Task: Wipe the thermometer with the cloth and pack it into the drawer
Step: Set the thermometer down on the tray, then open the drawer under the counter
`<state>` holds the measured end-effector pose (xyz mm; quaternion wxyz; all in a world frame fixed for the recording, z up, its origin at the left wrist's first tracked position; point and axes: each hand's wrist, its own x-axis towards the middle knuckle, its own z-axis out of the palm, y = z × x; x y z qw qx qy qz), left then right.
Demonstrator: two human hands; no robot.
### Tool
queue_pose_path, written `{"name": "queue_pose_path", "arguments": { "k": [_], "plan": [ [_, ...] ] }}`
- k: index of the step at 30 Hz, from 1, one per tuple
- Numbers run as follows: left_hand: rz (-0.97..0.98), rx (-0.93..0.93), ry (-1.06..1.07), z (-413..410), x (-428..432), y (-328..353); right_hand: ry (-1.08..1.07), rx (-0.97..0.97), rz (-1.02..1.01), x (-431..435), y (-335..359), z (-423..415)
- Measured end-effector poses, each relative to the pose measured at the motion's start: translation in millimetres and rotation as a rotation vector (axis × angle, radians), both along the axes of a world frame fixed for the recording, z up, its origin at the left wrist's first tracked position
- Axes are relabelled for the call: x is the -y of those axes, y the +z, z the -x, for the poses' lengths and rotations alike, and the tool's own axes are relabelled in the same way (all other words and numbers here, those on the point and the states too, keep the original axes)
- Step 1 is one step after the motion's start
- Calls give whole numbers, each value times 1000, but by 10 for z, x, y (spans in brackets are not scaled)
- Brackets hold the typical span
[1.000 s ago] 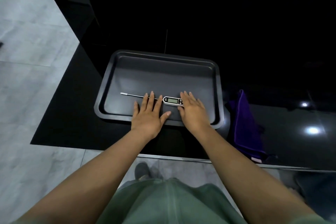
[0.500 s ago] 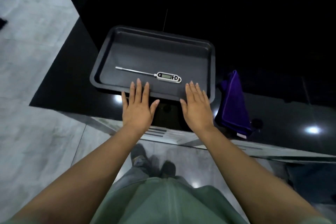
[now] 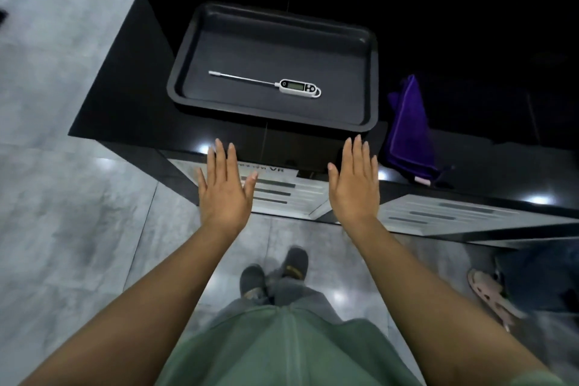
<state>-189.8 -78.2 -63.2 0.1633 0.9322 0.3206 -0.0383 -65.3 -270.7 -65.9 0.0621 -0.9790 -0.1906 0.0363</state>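
A white digital thermometer [image 3: 297, 87] with a long thin metal probe pointing left lies flat inside a dark baking tray [image 3: 371, 78] on the black counter. A purple cloth [image 3: 409, 131] lies folded to the right of the tray, near the counter's front edge. My left hand [image 3: 224, 188] and my right hand [image 3: 354, 185] hover flat, palms down and fingers spread, in front of the counter edge and short of the tray. Both hold nothing. No drawer can be made out.
The glossy black counter [image 3: 125, 110] ends at a left corner beside grey floor tiles [image 3: 56, 166]. White panels with grey stripes [image 3: 282, 191] show under the counter front. My feet [image 3: 272, 273] stand below. Another person's sandalled foot [image 3: 492, 294] is at the right.
Both hands have drawn back from the tray, where they lay close to the thermometer, to a spot in front of the counter edge. The view has tilted down. The thermometer has not moved.
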Motion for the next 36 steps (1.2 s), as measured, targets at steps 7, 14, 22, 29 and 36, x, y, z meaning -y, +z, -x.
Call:
{"name": "queue_pose_path", "arguments": {
  "k": [7, 14, 22, 29, 36],
  "plan": [
    [189, 168, 217, 509, 67, -312, -40, 72, 18, 55, -194, 60],
    [642, 131, 409, 167, 217, -866, -74, 224, -47, 40, -344, 75],
    [1373, 154, 956, -664, 100, -1115, -102, 378, -115, 16, -526, 34],
    [1680, 538, 1253, -734, 134, -1330, -98, 451, -136, 19, -580, -1],
    [1820, 533, 1313, -687, 52, -1390, -100, 431, -122, 17, -575, -4]
  ]
}}
